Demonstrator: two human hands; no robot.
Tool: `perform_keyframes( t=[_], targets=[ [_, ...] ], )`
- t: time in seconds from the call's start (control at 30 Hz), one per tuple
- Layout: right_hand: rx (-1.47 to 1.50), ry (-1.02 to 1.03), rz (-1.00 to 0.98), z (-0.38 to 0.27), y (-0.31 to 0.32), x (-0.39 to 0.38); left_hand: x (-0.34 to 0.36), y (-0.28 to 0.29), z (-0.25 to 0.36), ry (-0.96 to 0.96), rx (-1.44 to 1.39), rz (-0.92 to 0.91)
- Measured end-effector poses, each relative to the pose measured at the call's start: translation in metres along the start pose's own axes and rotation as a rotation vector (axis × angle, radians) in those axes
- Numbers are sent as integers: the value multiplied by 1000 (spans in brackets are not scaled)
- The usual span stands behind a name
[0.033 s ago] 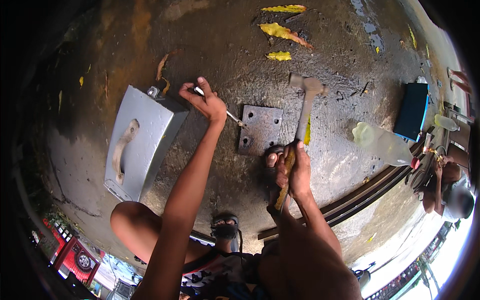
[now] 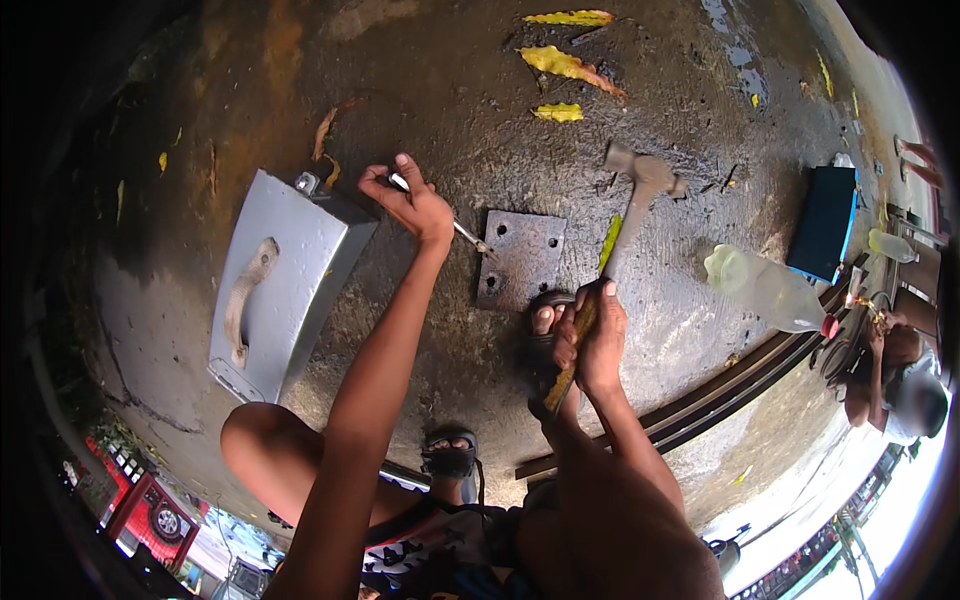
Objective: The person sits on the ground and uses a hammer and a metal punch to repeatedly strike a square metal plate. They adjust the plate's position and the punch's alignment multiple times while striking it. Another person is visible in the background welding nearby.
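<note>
A square steel plate (image 2: pixel 522 258) with holes near its corners lies flat on the ground. My left hand (image 2: pixel 415 205) is closed on a slim metal rod (image 2: pixel 466 234), whose pale upper end shows between thumb and fingers. The rod slants down with its tip at the plate's left edge. In my right hand (image 2: pixel 602 340) is a ball-peen hammer (image 2: pixel 628 237), gripped round its worn yellow-and-black handle. The hammer's head is to the upper right of the plate, apart from both rod and plate.
A grey metal box (image 2: pixel 290 275) with a handle stands left. To the right are a clear plastic bottle (image 2: pixel 775 292), a dark blue box (image 2: pixel 828 225) and long steel bars (image 2: pixel 700 405). Another person (image 2: pixel 900 395) crouches far right. My sandalled foot (image 2: pixel 545 320) is beside the plate.
The hammer's head has swung a little to the right, with my right hand turning slightly. My left hand, the rod and the plate have stayed in place.
</note>
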State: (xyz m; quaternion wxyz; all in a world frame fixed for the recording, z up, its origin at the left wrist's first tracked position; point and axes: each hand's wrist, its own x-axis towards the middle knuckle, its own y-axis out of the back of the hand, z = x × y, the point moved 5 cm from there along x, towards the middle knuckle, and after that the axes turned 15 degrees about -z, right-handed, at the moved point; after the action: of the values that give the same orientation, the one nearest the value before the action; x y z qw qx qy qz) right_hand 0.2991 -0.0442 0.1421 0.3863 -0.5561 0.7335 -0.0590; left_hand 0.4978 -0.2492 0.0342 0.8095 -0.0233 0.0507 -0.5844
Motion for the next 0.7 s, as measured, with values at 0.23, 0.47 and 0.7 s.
perform_keyframes(
  t=[0.23, 0.47, 0.7],
  targets=[
    [-152, -541, -63, 61, 23, 10, 5, -9, -6, -96, 81, 8],
    [-22, -4, 21, 1, 8, 7, 6, -4, -4, -18, 12, -2],
    [-276, -478, -72, 77, 30, 7, -1, -16, 0, 2, 67, -14]
  ],
)
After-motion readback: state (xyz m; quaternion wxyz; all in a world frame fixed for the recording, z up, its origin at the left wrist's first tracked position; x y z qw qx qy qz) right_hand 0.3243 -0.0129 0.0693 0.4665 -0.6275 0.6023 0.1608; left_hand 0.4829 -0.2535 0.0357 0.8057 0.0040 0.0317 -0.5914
